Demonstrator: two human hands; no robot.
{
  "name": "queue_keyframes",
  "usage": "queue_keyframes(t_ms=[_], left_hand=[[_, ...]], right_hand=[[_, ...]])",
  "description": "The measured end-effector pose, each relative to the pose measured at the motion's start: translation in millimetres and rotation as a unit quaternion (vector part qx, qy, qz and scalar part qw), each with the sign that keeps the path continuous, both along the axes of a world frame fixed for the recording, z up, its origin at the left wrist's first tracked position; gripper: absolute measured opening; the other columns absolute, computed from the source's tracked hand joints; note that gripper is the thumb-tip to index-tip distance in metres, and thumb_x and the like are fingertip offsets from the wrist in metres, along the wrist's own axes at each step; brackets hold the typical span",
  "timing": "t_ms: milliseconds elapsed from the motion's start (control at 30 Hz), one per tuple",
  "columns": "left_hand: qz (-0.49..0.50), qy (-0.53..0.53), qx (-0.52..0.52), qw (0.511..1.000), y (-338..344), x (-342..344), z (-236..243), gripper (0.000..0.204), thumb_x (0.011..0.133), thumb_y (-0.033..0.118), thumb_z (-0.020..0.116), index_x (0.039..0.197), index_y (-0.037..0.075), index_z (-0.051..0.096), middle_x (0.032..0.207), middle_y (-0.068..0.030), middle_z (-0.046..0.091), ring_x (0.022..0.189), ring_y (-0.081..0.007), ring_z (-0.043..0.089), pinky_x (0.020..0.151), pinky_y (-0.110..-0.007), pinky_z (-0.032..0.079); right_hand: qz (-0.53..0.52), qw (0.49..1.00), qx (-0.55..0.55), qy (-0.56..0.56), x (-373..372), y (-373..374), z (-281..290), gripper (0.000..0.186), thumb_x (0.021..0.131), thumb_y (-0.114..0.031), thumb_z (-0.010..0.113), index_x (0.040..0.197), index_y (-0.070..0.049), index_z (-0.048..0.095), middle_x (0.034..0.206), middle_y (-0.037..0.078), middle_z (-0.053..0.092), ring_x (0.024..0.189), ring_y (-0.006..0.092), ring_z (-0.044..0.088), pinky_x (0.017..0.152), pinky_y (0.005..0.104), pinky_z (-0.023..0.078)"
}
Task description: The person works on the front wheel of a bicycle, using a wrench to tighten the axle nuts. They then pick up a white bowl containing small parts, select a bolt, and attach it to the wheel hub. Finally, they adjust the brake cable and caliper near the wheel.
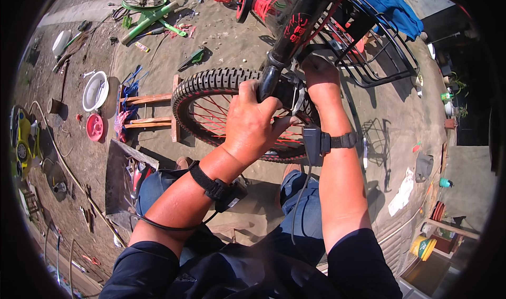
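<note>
A bicycle front wheel (205, 82), with a knobbly black tyre and red spokes, sits in a black fork (275, 61) in front of me. My left hand (250, 120) has its fingers curled on the lower fork leg beside the brake area, thumb stretched toward the spokes. My right hand (320, 77) is higher, behind the fork at the tyre's right side; its fingers bend round something dark that I cannot make out. A black rack (377, 72) stands just right of the fork. Straps with small black devices circle both my forearms.
A wooden frame (147, 99) lies left of the wheel, with a white basin (96, 91), pink bowl (95, 128) and metal tool box (118, 178) nearby. Green bicycle parts (150, 22) lie farther back. A blue cloth (400, 12) and yellow bucket (421, 246) are on the right.
</note>
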State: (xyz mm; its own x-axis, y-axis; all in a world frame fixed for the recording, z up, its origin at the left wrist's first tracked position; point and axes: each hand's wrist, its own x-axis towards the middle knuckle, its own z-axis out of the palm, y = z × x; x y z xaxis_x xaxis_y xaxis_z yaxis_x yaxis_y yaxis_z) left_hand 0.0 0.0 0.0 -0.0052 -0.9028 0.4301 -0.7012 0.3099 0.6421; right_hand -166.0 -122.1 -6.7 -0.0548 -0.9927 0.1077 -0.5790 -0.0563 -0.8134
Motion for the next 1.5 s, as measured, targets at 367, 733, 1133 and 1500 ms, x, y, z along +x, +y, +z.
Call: queue_keyframes(t_ms=[367, 733, 1133, 1500], left_hand=[[-0.001, 0.0, -0.004, 1.0, -1.4, -1.0, 2.4, 0.041, 0.066, 0.028, 0.089, 0.095, 0.011, 0.065, 0.114, -0.0217, 0.048, 0.099, -0.041, 0.056, 0.079, -0.046, 0.052], [0.003, -0.001, 0.011, 1.0, 1.3, 0.3, 5.5, 0.04, 0.066, 0.027, 0.089, 0.095, 0.012, 0.066, 0.114, -0.0208, 0.047, 0.097, -0.04, 0.056, 0.079, -0.045, 0.051], [-0.002, 0.001, 0.009, 1.0, 0.8, 0.1, 5.7, 0.04, 0.065, 0.023, 0.089, 0.096, 0.012, 0.065, 0.114, -0.0201, 0.047, 0.097, -0.0393, 0.056, 0.079, -0.045, 0.051], [0.0, -0.003, 0.009, 1.0, -0.1, -0.6, 5.5, 0.041, 0.064, 0.025, 0.089, 0.095, 0.012, 0.065, 0.111, -0.0198, 0.047, 0.097, -0.0392, 0.056, 0.078, -0.045, 0.051]], right_hand=[[-0.035, 0.998, -0.045, 0.027, -2.0, -9.8, -13.4, 0.037, 0.087, -0.036, 0.069, 0.098, -0.001, 0.071, 0.085, 0.02, 0.072, 0.078, 0.032, 0.07, 0.074, 0.038, 0.052], [0.016, 0.995, 0.023, 0.093, 16.4, 17.6, 43.6, 0.044, 0.089, -0.045, 0.063, 0.099, -0.002, 0.072, 0.083, 0.017, 0.071, 0.079, 0.0324, 0.069, 0.075, 0.0382, 0.052], [0.021, 0.969, -0.046, 0.243, 22.3, 13.0, 38.9, 0.05, 0.094, -0.052, 0.052, 0.086, -0.006, 0.069, 0.087, 0.022, 0.069, 0.086, 0.0422, 0.067, 0.075, 0.0492, 0.052], [0.04, 0.965, -0.074, 0.249, 11.0, 6.0, 30.2, 0.038, 0.093, -0.039, 0.052, 0.089, -0.005, 0.07, 0.086, 0.022, 0.069, 0.083, 0.0439, 0.065, 0.075, 0.0491, 0.052]])
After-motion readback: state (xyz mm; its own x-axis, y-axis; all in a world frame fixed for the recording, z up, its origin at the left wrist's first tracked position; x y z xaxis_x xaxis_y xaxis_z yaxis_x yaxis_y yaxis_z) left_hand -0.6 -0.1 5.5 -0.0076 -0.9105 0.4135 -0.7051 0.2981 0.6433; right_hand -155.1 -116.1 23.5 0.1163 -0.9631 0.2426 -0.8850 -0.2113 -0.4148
